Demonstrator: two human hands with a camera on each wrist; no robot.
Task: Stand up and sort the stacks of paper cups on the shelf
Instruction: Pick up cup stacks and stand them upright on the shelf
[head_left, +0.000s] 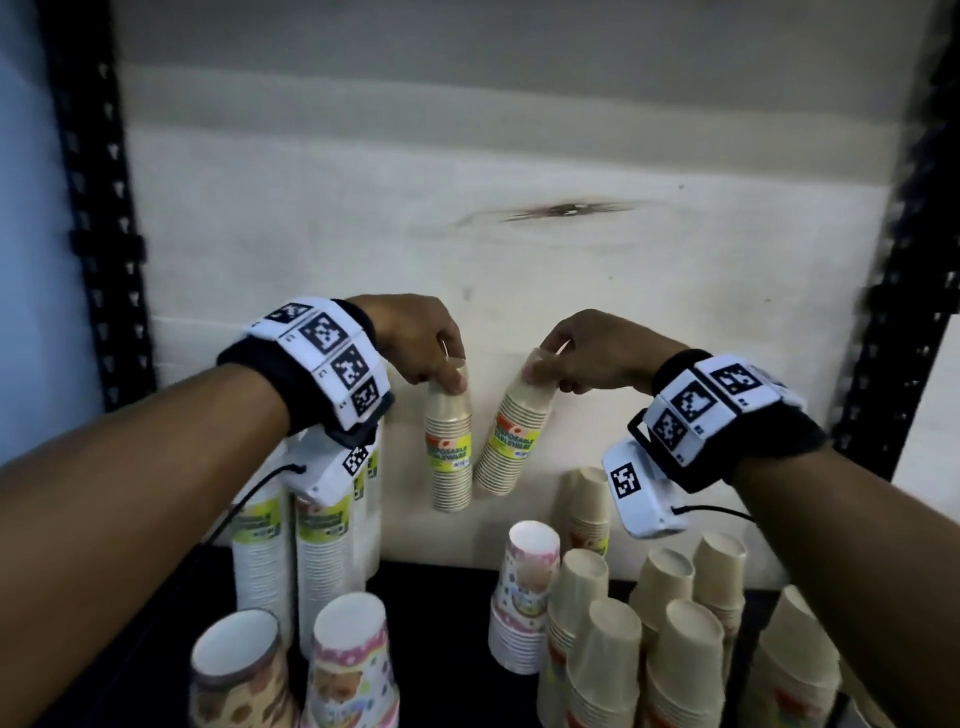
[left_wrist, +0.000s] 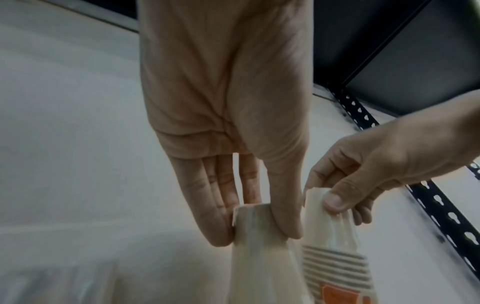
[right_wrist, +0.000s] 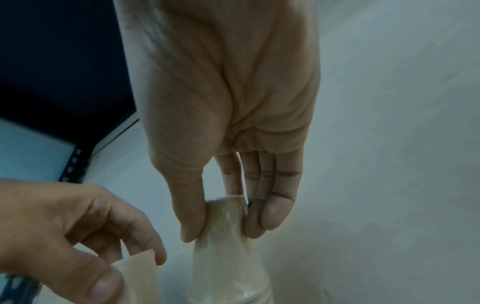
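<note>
Two wrapped stacks of beige paper cups hang in the air above the shelf. My left hand pinches the top of the left stack, which hangs nearly upright. My right hand pinches the top of the right stack, which tilts with its bottom toward the left one. The bottoms nearly touch. In the left wrist view my left hand holds the left stack between thumb and fingers. In the right wrist view my right hand pinches the right stack the same way.
On the dark shelf stand tall white wrapped stacks at left, patterned cup stacks in front and centre, and several beige stacks at right. Black perforated uprights flank a pale back wall.
</note>
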